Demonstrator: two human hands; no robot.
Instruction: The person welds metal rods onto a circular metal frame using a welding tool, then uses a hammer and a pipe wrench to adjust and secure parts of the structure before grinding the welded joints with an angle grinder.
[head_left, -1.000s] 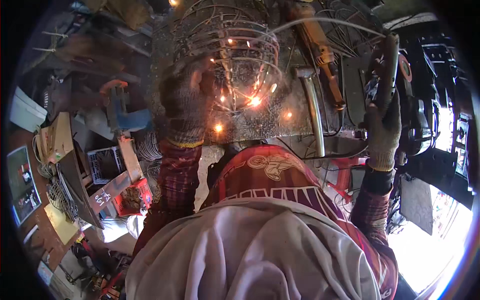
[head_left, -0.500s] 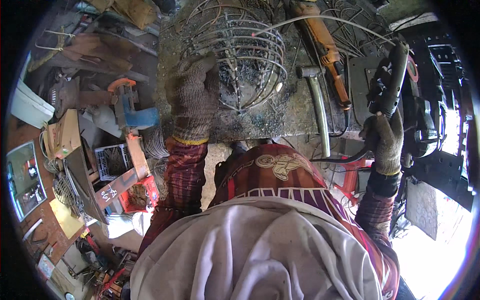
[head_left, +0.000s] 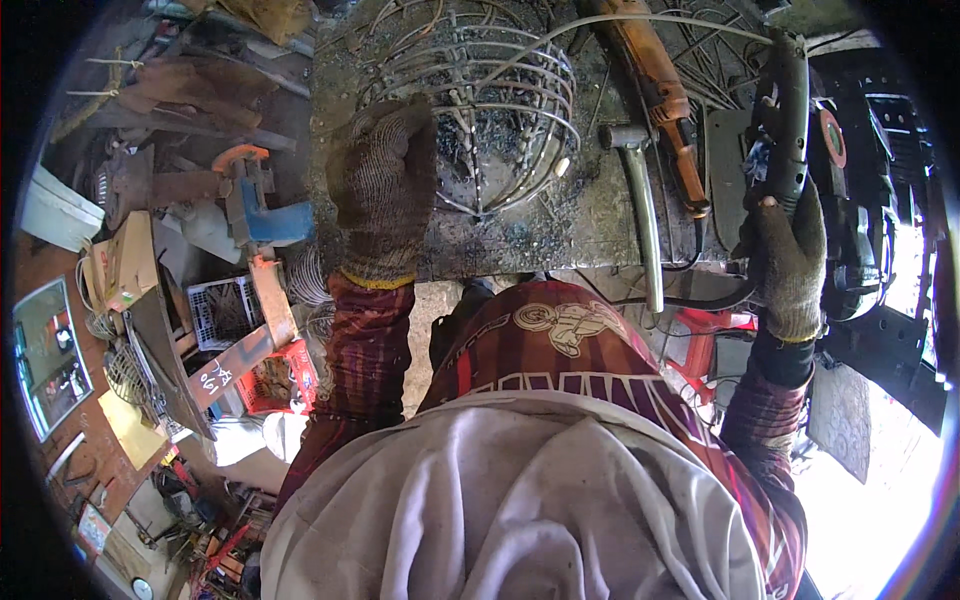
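A round cage of bent metal rods (head_left: 467, 130) lies on the worktable, with dark crumbs of slag or grit around and under it. My left hand (head_left: 385, 190), in a grey knitted glove, is closed at the cage's left side; the fingertips are partly hidden. At the right, my gloved right hand (head_left: 790, 250) is wrapped around the lower end of a dark welding electrode holder (head_left: 793, 110). From the holder's top a long, thin welding rod (head_left: 650, 17) arches left over the table, its end over the cage's rings. Whether it touches them I cannot tell.
A hammer (head_left: 640, 210) and an orange angle grinder (head_left: 655, 75) lie right of the cage. Loose rods are heaped at the back right. Black metal equipment (head_left: 850, 240) stands far right. A blue clamp (head_left: 275, 222) and a red crate (head_left: 280, 380) are at left.
My right hand and the electrode holder have shifted slightly right, the holder now more upright. The rod's end has moved left and nearer over the cage. My left hand stays nearly where it was.
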